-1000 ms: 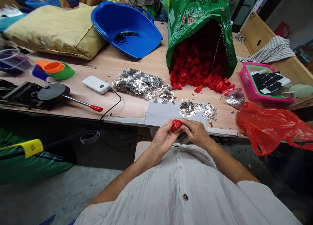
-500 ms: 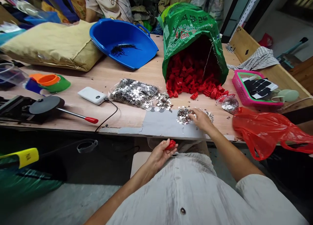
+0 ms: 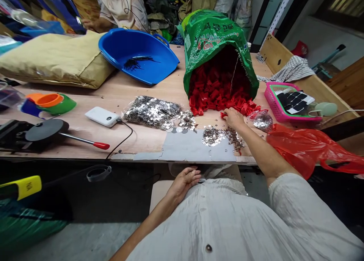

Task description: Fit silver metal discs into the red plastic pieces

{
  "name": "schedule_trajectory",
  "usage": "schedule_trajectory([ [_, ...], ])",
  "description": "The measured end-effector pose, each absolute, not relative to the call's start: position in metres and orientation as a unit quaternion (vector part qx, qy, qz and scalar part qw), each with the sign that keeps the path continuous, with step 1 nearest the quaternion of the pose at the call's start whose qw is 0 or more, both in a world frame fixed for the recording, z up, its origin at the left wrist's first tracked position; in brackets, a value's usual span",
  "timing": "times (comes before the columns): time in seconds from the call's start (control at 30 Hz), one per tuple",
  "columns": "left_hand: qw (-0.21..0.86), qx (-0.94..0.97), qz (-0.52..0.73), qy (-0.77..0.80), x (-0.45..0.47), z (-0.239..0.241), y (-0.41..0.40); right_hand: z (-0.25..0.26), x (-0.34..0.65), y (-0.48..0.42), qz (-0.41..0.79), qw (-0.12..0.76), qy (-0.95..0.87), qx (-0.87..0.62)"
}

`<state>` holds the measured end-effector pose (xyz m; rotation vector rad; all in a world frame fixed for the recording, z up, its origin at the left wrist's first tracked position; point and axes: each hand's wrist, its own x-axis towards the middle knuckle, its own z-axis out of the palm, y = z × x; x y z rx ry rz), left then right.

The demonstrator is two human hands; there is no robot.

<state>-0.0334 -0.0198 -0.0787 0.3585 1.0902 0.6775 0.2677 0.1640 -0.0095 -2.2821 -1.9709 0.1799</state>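
Note:
My right hand [image 3: 234, 117] reaches across the table to the red plastic pieces [image 3: 218, 92] that spill from a green sack [image 3: 213, 37] lying on its side. Its fingertips pinch one red piece [image 3: 223, 114] at the edge of the heap. Just in front of that hand lies a loose pile of small silver discs [image 3: 212, 136] on a grey patch of the table. My left hand [image 3: 185, 179] rests low by my lap, below the table's front edge. Its fingers are stretched out and nothing shows in them.
A clear bag of silver discs [image 3: 152, 111] and a white power bank [image 3: 102, 116] with a cable lie left of centre. A blue basin [image 3: 136, 56], a tan sack [image 3: 57, 58], a hand press [image 3: 45, 130], a pink basket [image 3: 287, 102] and a red plastic bag [image 3: 307, 147] surround them. Another person [image 3: 119, 7] sits behind the table.
My right hand left the red piece, touched the silver pile, then moved farther to the red heap. My left hand sank toward my lap, and the red piece it held is no longer visible.

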Motion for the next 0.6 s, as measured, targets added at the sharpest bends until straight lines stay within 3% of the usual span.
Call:
schedule_trajectory([
  [0.1,0.789,0.28,0.307,0.454,-0.032,-0.058,-0.016,0.0,0.254,0.134,0.101,0.165,-0.666,-0.721],
  [0.17,0.782,0.32,0.334,0.418,-0.028,-0.044,-0.009,0.006,0.235,0.104,0.201,0.248,-0.675,-0.665],
  [0.27,0.778,0.313,0.378,0.392,-0.02,-0.029,0.005,0.013,0.203,0.056,0.325,0.295,-0.719,-0.539],
  [0.43,0.863,0.221,0.334,0.307,-0.007,-0.022,0.012,0.006,0.177,0.006,0.308,0.336,-0.777,-0.435],
  [0.6,0.826,0.301,0.358,0.314,0.005,-0.022,0.001,-0.004,0.178,-0.011,0.276,0.35,-0.759,-0.475],
])
